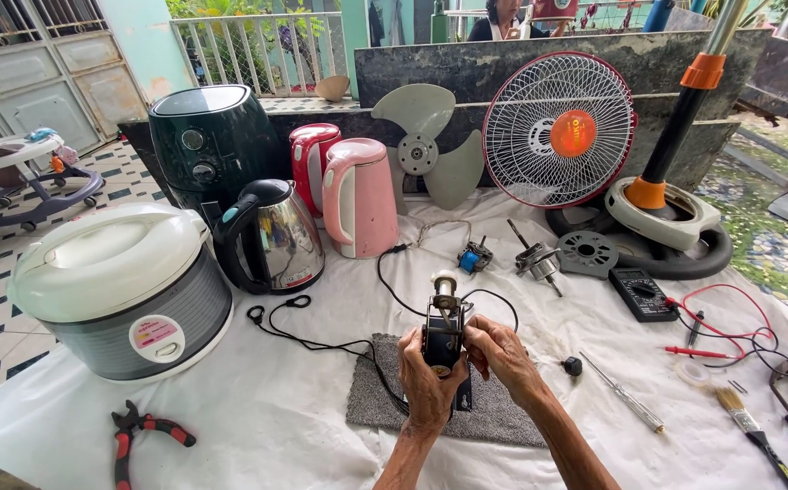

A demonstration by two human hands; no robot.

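My left hand and my right hand both grip a small black fan motor, held upright above a grey mat. A light-coloured shaft piece sticks up from the motor's top. A black cable runs from the motor across the white cloth to the left. My left hand clasps the motor's lower body; my right hand's fingers press its right side.
On the white cloth: a rice cooker, steel kettle, pink kettle, dark air fryer, fan blade, fan grille, fan base, multimeter, screwdriver, brush, red pliers.
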